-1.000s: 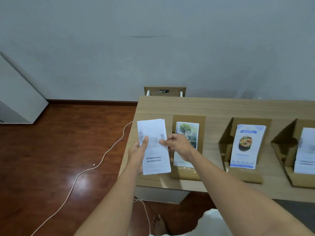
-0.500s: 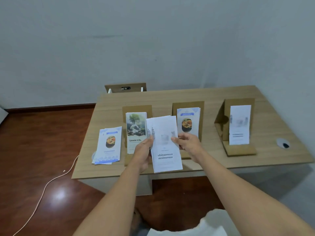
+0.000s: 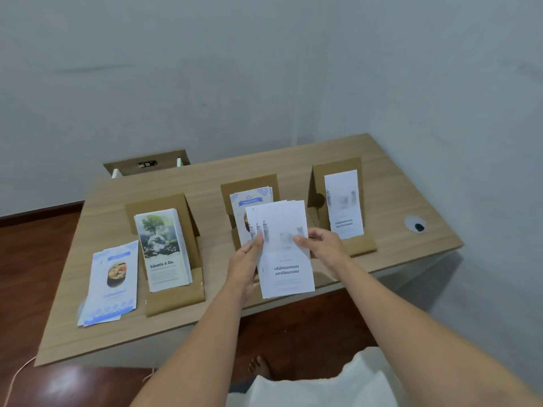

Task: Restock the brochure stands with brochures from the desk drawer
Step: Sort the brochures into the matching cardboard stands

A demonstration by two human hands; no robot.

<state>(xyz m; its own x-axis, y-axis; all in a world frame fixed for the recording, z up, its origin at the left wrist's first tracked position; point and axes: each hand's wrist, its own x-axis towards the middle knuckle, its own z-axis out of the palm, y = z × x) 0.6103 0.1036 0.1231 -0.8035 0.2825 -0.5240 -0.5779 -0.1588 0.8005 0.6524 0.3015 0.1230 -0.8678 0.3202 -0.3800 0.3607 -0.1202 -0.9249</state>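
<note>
A fanned stack of white brochures (image 3: pixel 286 259) with dark print is held upright above the desk's front edge. My left hand (image 3: pixel 245 262) grips its left side, thumb on the front. My right hand (image 3: pixel 323 246) pinches its right edge. Three cardboard stands sit on the wooden desk (image 3: pixel 390 239): the left stand (image 3: pixel 176 298) holds tree-picture brochures (image 3: pixel 163 248), the middle stand (image 3: pixel 249 183) holds blue-topped food brochures, partly hidden behind my stack, and the right stand (image 3: pixel 357 246) holds white brochures (image 3: pixel 343 204) like mine. A loose pile of blue food brochures (image 3: pixel 113 282) lies flat at the desk's left.
A round cable grommet (image 3: pixel 415 224) sits at the desk's right end. Grey walls close in behind and on the right. A small wooden shelf (image 3: pixel 147 164) stands behind the desk. A white cable (image 3: pixel 17 374) runs over the red-brown floor at the left. My bare foot (image 3: pixel 260 367) shows below.
The view has swung right and the whole desk has come into sight. Both hands carried the white stack rightward, from in front of the tree stand to in front of the middle stand, and fanned it.
</note>
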